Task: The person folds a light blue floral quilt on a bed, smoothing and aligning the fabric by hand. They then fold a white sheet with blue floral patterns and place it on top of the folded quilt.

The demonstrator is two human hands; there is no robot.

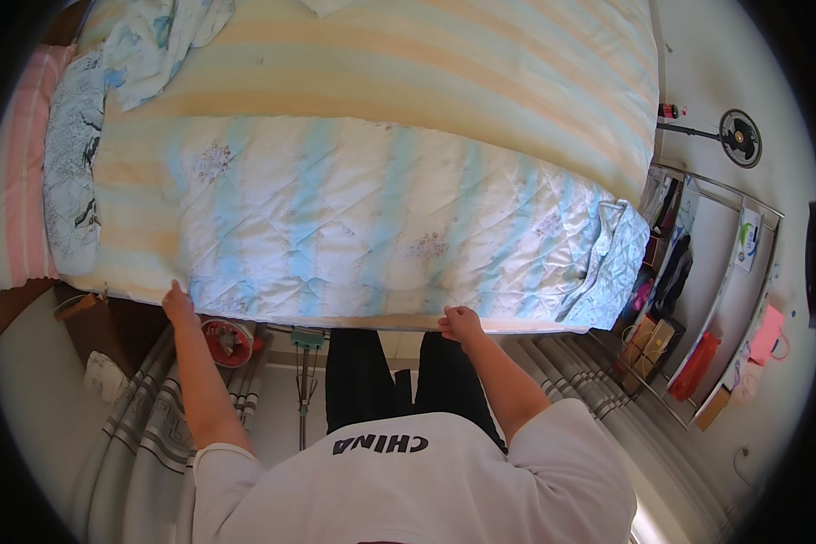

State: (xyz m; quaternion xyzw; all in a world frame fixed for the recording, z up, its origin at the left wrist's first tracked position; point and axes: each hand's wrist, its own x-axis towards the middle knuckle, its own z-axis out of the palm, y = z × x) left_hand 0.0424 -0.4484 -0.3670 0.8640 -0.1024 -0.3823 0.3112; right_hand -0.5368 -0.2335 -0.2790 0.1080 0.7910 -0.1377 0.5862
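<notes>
A folded quilt with white and blue stripes lies along the near side of a bed, over a yellow and orange striped sheet. My left hand is at the quilt's near left corner, one finger pointing over the sheet; whether it pinches the fabric is unclear. Farther right, my right hand has its fingers curled at the near edge of the bed, beside the quilt's border. Its fingertips are too small to show a hold. The quilt's right end is bunched up, with a light blue patterned side showing.
On the left are a pink striped pillow and a grey-blue patterned pillow. Crumpled fabric lies at the upper left. Grey curtains hang near my legs, beside a red-rimmed bucket. A metal rack and a fan stand right.
</notes>
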